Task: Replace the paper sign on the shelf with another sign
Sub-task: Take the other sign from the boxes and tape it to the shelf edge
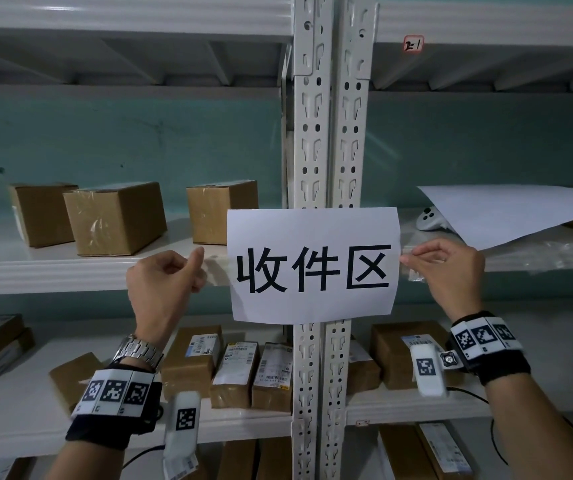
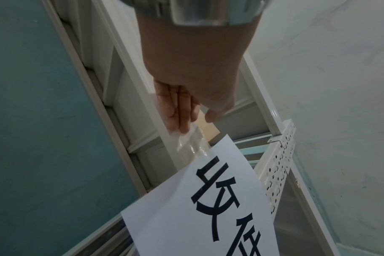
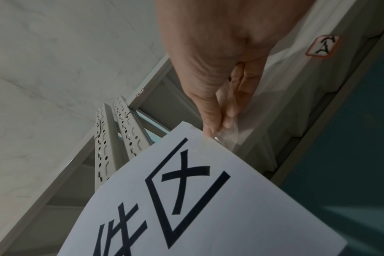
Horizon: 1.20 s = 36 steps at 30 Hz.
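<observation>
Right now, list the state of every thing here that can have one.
White paper sign with black characters: hanging across the uprights, taped at both sides.
Left clear tape strip: pinched by left hand.
Right clear tape strip: pinched by right hand.
Blank white sheet: lying on the shelf.
Brown cardboard boxes: closed.

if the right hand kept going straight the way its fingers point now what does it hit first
Probably the paper sign: the right hand pinches clear tape at its right edge, fingers aimed left across it. Depth is unclear.

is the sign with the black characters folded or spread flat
Spread flat: the paper sign shows all three characters uncreased across the shelf uprights, the left hand and right hand pinching clear tape at its side edges.
</observation>
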Motion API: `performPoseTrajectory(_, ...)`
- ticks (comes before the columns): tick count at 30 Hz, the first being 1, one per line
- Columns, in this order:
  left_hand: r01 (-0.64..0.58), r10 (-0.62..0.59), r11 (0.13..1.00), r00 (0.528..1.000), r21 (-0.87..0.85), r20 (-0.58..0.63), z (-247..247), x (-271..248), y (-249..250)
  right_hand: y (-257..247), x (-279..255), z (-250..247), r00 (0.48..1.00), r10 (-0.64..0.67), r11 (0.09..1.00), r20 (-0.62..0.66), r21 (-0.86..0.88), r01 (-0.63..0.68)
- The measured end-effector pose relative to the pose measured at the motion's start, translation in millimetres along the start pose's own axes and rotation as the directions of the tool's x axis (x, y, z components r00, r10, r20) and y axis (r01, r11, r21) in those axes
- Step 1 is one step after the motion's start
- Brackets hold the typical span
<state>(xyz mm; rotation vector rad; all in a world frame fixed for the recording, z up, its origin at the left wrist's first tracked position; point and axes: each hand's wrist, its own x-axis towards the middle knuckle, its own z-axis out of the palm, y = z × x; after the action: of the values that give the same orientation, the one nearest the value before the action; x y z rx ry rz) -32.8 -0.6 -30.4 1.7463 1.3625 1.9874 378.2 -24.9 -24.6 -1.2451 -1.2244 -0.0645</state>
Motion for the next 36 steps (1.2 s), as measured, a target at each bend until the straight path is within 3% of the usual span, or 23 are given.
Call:
performPoseTrajectory(4,-0.019,0.016,0.999,0.996,-0.033,-0.089,1,-1,0,0,-1,0,1.0,-0.012,1.0,-0.008,-0.001,0.012)
performPoseTrajectory(11,0.025,-0.057,0.987,0.979,-0.159,-0.196,2,0,8,2,1,-5,0.997,0.06,0.998,0.041,-0.01,-0.059)
performPoseTrajectory(22,0.052,-0.087,0.981,0.979,-0.184,-0.187,8,-1,11,5,9,-11,0.996,-0.006,1.0,0.086,-0.002,0.006)
performPoseTrajectory(36,0.083,-0.114,0.978,0.98,-0.189,-0.16,9,0,6,16,10,-1,0.999,-0.04,0.995,-0.034,-0.089,0.036)
